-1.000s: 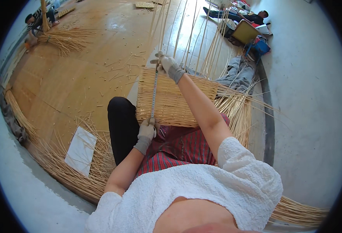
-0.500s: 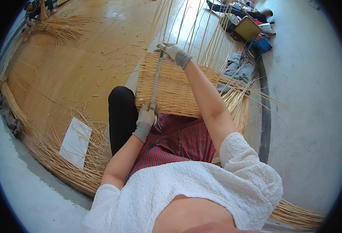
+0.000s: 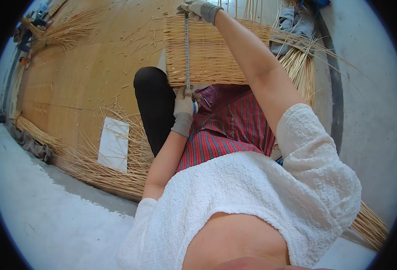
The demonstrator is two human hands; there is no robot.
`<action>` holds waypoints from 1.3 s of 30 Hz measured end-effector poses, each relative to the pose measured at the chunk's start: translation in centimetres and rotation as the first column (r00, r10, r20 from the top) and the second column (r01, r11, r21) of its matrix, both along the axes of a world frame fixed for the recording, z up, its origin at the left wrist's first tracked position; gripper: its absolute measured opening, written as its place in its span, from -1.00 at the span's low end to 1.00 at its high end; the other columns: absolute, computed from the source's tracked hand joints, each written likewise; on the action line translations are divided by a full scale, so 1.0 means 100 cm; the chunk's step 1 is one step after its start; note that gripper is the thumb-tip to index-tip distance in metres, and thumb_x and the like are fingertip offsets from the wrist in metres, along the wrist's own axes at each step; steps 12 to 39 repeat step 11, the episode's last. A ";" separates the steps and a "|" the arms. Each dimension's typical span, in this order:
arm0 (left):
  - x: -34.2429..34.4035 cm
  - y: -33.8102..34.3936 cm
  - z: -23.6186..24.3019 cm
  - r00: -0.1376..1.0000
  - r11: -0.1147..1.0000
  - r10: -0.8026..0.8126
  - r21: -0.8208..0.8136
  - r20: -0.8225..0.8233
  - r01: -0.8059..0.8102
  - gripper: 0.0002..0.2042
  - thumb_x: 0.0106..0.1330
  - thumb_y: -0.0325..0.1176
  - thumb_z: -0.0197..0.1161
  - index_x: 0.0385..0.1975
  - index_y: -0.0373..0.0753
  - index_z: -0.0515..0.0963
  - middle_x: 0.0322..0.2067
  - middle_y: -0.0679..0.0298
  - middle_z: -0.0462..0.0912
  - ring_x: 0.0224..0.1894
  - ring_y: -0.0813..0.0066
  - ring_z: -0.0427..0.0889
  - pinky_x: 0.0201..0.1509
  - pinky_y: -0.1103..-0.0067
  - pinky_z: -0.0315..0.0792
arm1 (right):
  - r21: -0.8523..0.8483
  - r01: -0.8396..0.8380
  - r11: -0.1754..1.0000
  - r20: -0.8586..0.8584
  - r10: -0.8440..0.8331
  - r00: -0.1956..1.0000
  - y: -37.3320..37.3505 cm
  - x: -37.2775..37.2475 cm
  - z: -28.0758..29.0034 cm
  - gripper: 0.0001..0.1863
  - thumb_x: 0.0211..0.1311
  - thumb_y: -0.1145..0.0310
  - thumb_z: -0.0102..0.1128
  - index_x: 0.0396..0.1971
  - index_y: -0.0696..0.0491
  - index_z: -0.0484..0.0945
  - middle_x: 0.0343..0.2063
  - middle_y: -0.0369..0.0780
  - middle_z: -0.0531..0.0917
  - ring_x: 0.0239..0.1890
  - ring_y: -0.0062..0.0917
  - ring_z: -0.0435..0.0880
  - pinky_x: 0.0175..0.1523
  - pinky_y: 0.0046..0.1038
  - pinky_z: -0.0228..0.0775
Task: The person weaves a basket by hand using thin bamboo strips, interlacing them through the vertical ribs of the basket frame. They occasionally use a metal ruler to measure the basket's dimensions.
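Observation:
A woven wicker panel (image 3: pixel 221 51) of pale canes lies in front of my lap. Along its left part a tape measure (image 3: pixel 187 49) is stretched from the far edge to the near edge. My gloved right hand (image 3: pixel 201 10) pinches the tape's far end at the panel's top edge. At the near edge, my gloved left hand (image 3: pixel 183 102) grips the tape; its round case shows partly beside the palm. Long upright canes (image 3: pixel 252 9) rise from the panel's far edge and leave the picture at the top.
Loose canes (image 3: pixel 113 180) lie at my left, with a white rectangular sheet (image 3: pixel 113 144) on them. More cane ends (image 3: pixel 299 67) spread right of the panel beside grey cloth (image 3: pixel 293 27). A cane bundle (image 3: pixel 65 36) lies far left near another person. Offcuts dot the wooden floor (image 3: pixel 90 76).
The view has shifted, so the panel and both hands appear higher and slightly further right. Both hands keep hold of the tape measure, still stretched across the panel.

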State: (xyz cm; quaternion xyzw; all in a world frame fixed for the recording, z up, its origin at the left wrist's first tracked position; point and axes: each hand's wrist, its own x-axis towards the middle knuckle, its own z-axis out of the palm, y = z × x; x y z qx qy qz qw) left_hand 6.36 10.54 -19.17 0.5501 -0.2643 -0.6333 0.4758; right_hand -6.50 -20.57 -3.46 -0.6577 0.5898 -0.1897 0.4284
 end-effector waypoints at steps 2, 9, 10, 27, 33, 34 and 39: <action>-0.005 -0.008 -0.017 0.998 0.997 0.055 -0.058 0.008 -0.054 -0.78 0.58 -0.38 -0.05 -0.03 -0.32 0.53 -0.45 0.19 0.68 -0.53 0.46 0.61 -0.43 0.51 0.55 | -0.049 0.002 0.999 -0.048 -0.005 0.999 0.003 0.003 0.006 -0.66 0.45 -0.01 0.14 -0.12 -0.12 0.76 -0.53 -0.34 0.66 -0.56 -0.58 0.53 -0.50 -0.40 0.37; -0.006 -0.011 -0.030 0.989 0.992 0.070 -0.112 0.128 -0.055 -0.78 0.58 -0.36 -0.02 -0.02 -0.30 0.54 -0.42 0.18 0.70 -0.47 0.50 0.58 -0.31 0.47 0.51 | -0.047 -0.015 0.999 0.216 0.025 0.976 -0.021 -0.003 -0.026 -0.61 0.45 -0.01 0.16 0.01 -0.07 0.72 -0.46 -0.34 0.72 -0.62 -0.62 0.50 -0.54 -0.47 0.37; -0.004 -0.009 -0.023 0.984 0.994 0.061 -0.097 0.165 -0.046 -0.78 0.58 -0.34 -0.01 -0.01 -0.29 0.54 -0.42 0.19 0.70 -0.47 0.50 0.58 -0.29 0.48 0.51 | 0.007 -0.054 0.999 0.141 0.052 0.989 -0.028 -0.001 -0.028 -0.58 0.45 -0.02 0.16 0.11 -0.09 0.65 -0.30 -0.33 0.75 -0.57 -0.64 0.52 -0.52 -0.47 0.39; -0.005 -0.008 -0.013 0.979 0.996 0.037 -0.083 0.201 -0.021 -0.78 0.58 -0.31 0.01 -0.01 -0.27 0.55 -0.41 0.19 0.70 -0.46 0.50 0.59 -0.27 0.49 0.52 | 0.061 -0.073 0.995 0.067 0.069 0.995 -0.043 -0.010 -0.034 -0.53 0.45 -0.03 0.15 0.20 -0.10 0.59 -0.14 -0.32 0.77 -0.53 -0.66 0.55 -0.50 -0.47 0.41; -0.005 -0.008 -0.013 0.979 0.996 0.037 -0.083 0.201 -0.021 -0.78 0.58 -0.31 0.01 -0.01 -0.27 0.55 -0.41 0.19 0.70 -0.46 0.50 0.59 -0.27 0.49 0.52 | 0.061 -0.073 0.995 0.067 0.069 0.995 -0.043 -0.010 -0.034 -0.53 0.45 -0.03 0.15 0.20 -0.10 0.59 -0.14 -0.32 0.77 -0.53 -0.66 0.55 -0.50 -0.47 0.41; -0.005 -0.008 -0.013 0.979 0.996 0.037 -0.083 0.201 -0.021 -0.78 0.58 -0.31 0.01 -0.01 -0.27 0.55 -0.41 0.19 0.70 -0.46 0.50 0.59 -0.27 0.49 0.52 | 0.061 -0.073 0.995 0.067 0.069 0.995 -0.043 -0.010 -0.034 -0.53 0.45 -0.03 0.15 0.20 -0.10 0.59 -0.14 -0.32 0.77 -0.53 -0.66 0.55 -0.50 -0.47 0.41; -0.005 -0.008 -0.013 0.979 0.996 0.037 -0.083 0.201 -0.021 -0.78 0.58 -0.31 0.01 -0.01 -0.27 0.55 -0.41 0.19 0.70 -0.46 0.50 0.59 -0.27 0.49 0.52 | 0.061 -0.073 0.995 0.067 0.069 0.995 -0.043 -0.010 -0.034 -0.53 0.45 -0.03 0.15 0.20 -0.10 0.59 -0.14 -0.32 0.77 -0.53 -0.66 0.55 -0.50 -0.47 0.41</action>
